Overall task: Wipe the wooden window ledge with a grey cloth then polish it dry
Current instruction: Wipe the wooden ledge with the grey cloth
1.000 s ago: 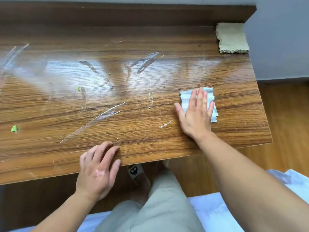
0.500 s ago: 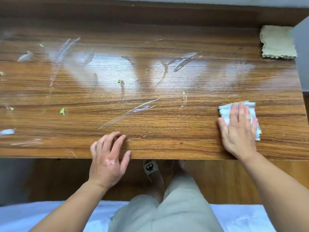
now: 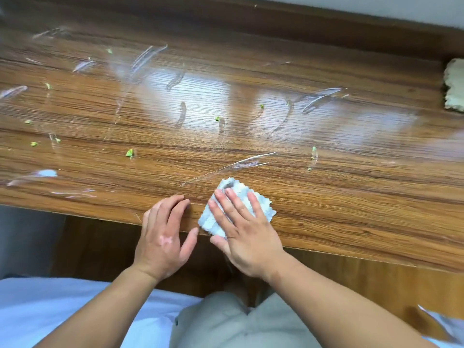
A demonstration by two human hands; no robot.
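Observation:
The wooden ledge (image 3: 326,202) fills the upper view, marked with wet streaks and small green bits (image 3: 129,153). A folded pale grey cloth (image 3: 234,190) lies near the ledge's front edge. My right hand (image 3: 244,229) presses flat on it with straight fingers, covering most of it. My left hand (image 3: 164,237) rests with straight fingers on the front edge, just left of the cloth and apart from it.
A beige cloth (image 3: 454,86) lies at the ledge's far right, against the dark back rail (image 3: 276,23). Below the ledge are a wooden panel (image 3: 364,285), my legs in light trousers (image 3: 233,325) and white bedding (image 3: 50,310).
My right hand has slid the grey cloth leftwards along the front edge, from the right end to beside my left hand. The left hand has stayed on the edge.

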